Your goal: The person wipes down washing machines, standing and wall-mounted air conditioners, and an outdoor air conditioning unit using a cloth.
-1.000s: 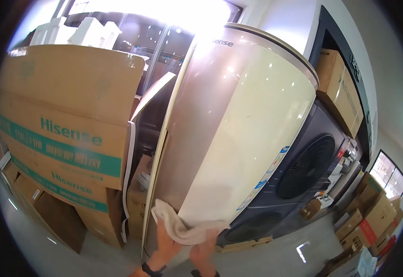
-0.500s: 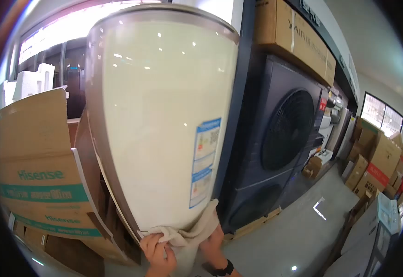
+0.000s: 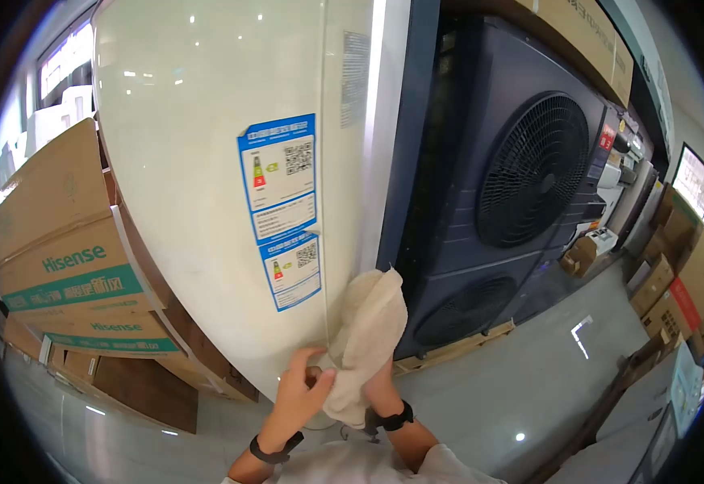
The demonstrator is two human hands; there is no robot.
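Cloth (image 3: 373, 323) btm ctr, near 2 labels (image 3: 281, 184)!
L hand (image 3: 298, 394) angled up beside it, fingers half-curled, grip unclear; R hand (image 3: 382, 389) behind it, fingers hidden, can't tell hold.

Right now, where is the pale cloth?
In the head view, the pale cloth is low, near the middle, partly hiding the right hand, with the left hand at its left and the blue-edged labels up and left.
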